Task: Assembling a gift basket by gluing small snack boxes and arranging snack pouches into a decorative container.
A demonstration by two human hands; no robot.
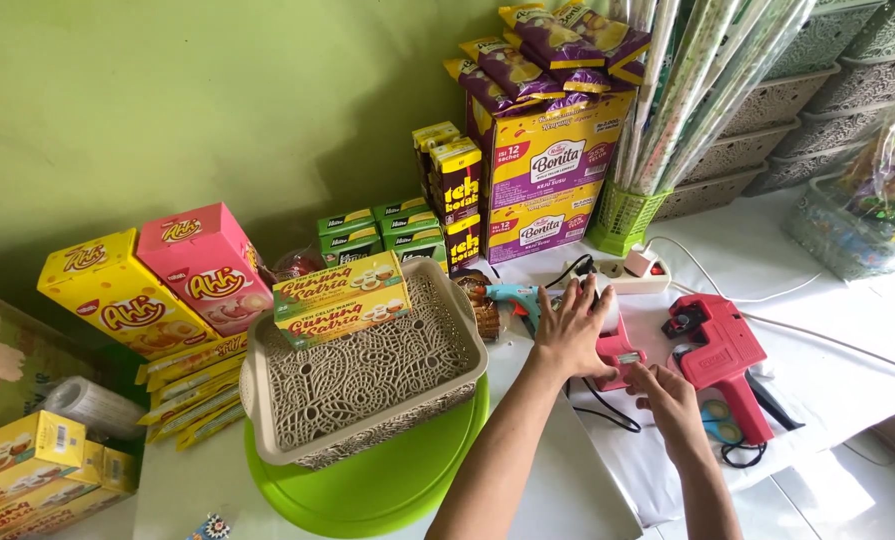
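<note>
Head view: left hand (570,330) flat, right hand (667,395) pinching small pink plastic labelling tool (619,358) near the white table's (847,370) front edge; looks light, rigid, best gripped by its sides.

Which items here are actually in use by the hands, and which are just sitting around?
In use:
left hand resting on the pink price labeller
right hand touching the same labeller at its front

Lying about:
red price labeller
blue glue gun
beige lattice basket with two snack boxes
green round lid
power strip

Both the left hand (570,330) and the right hand (667,395) rest on a pink label gun (619,357) on the tabletop (827,370), beside a beige basket (367,375).
</note>
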